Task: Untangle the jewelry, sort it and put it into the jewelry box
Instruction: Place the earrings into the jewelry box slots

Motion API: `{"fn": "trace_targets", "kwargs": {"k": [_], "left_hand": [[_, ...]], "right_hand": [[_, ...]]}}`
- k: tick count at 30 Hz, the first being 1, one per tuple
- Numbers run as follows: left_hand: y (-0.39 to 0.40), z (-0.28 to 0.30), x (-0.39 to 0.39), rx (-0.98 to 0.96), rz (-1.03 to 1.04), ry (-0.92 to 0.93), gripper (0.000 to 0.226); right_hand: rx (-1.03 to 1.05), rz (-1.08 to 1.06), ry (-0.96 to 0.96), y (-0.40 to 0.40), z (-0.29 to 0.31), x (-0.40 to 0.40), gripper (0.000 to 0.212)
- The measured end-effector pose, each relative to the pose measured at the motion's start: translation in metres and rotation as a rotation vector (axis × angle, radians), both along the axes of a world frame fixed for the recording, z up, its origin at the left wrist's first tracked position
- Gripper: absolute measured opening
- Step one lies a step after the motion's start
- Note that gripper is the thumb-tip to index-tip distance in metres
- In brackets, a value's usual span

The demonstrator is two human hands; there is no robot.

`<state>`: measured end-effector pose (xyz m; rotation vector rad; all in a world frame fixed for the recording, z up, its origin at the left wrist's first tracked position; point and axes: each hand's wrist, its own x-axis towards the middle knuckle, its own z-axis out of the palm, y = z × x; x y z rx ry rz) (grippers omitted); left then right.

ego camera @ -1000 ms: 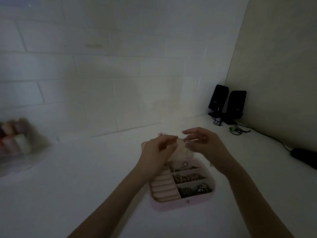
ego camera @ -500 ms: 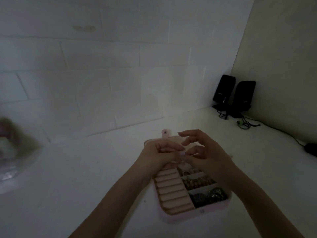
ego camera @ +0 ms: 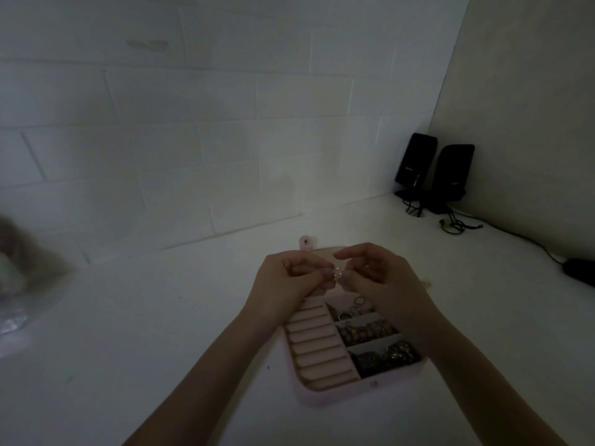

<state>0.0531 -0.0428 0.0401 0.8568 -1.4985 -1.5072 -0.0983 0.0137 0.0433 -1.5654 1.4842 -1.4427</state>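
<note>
1. Above the far end of the box (ego camera: 325, 395), both hands meet fingertip to fingertip over the white table (ego camera: 161, 333).
2. The left hand (ego camera: 286, 281) and right hand (ego camera: 383, 278) each pinch a small glinting piece (ego camera: 338, 272) between thumb and forefinger; the other fingers curl loosely. It looks like pale, shiny metal, but the light is too dim to tell whether it is a ring, a clasp or a knot of chain, or which way its long axis runs.
3. The piece hangs midway between the hands, so neither is nearer. The box lies directly below and toward the person, so the drop looks like a short move down and back.
4. The box is pink and open, its lid lying flat beyond the hands. Ring rolls (ego camera: 317, 346) fill its left half and appear empty.
5. Its right half has three compartments: rings (ego camera: 354, 309) at the far end, beads (ego camera: 367, 333) in the middle, dark chains (ego camera: 386, 357) nearest the person.
6. The right hand lies over that side, so it seems better placed to drop the piece in.
</note>
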Motion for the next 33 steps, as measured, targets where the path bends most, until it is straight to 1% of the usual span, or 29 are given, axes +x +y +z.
{"fn": "trace_targets", "kwargs": {"k": [3, 6, 9, 13, 16, 19, 22, 26, 28, 30, 33], "left_hand": [[-0.001, -0.0004, 0.0006, 0.016, -0.038, 0.005, 0.012], [-0.0009, 0.0001, 0.0012, -0.052, -0.066, -0.014, 0.012], [-0.0006, -0.0007, 0.0001, -0.073, -0.071, 0.003, 0.019], [-0.0014, -0.0002, 0.0003, -0.056, -0.085, 0.004, 0.024], [-0.0021, -0.0015, 0.0013, -0.112, -0.111, -0.008, 0.028], [-0.0013, -0.0053, -0.0017, -0.174, -0.053, -0.009, 0.022], [0.0002, -0.0057, -0.0039, -0.097, -0.024, 0.069, 0.003], [-0.0014, -0.0058, -0.004, -0.034, -0.019, 0.082, 0.007], [-0.0013, -0.0053, -0.0049, 0.013, -0.049, 0.109, 0.007], [0.0003, -0.0039, -0.0056, 0.057, -0.093, 0.138, 0.012], [0.0015, -0.0043, -0.005, 0.053, -0.105, 0.133, 0.015]], "right_hand": [[-0.022, 0.0, -0.004, 0.0003, 0.0, 0.0007, 0.02], [-0.004, -0.005, -0.028, -0.0006, -0.0011, 0.0, 0.024], [0.005, -0.007, -0.031, -0.0006, -0.0011, 0.0002, 0.025], [-0.053, -0.001, -0.009, 0.0012, 0.0013, 0.0024, 0.023], [-0.074, -0.015, 0.002, 0.0011, 0.0024, 0.0023, 0.023], [-0.091, -0.03, 0.039, 0.0006, 0.0014, 0.0019, 0.024], [-0.095, -0.04, 0.055, 0.0009, -0.0002, 0.0017, 0.025], [-0.088, -0.048, 0.051, 0.0023, 0.0002, 0.0006, 0.025], [-0.086, -0.043, 0.044, 0.0026, 0.0015, 0.0012, 0.025], [-0.092, -0.042, 0.04, 0.0026, 0.003, 0.002, 0.024], [-0.096, -0.042, 0.043, 0.0032, 0.0049, 0.0026, 0.023]]}}
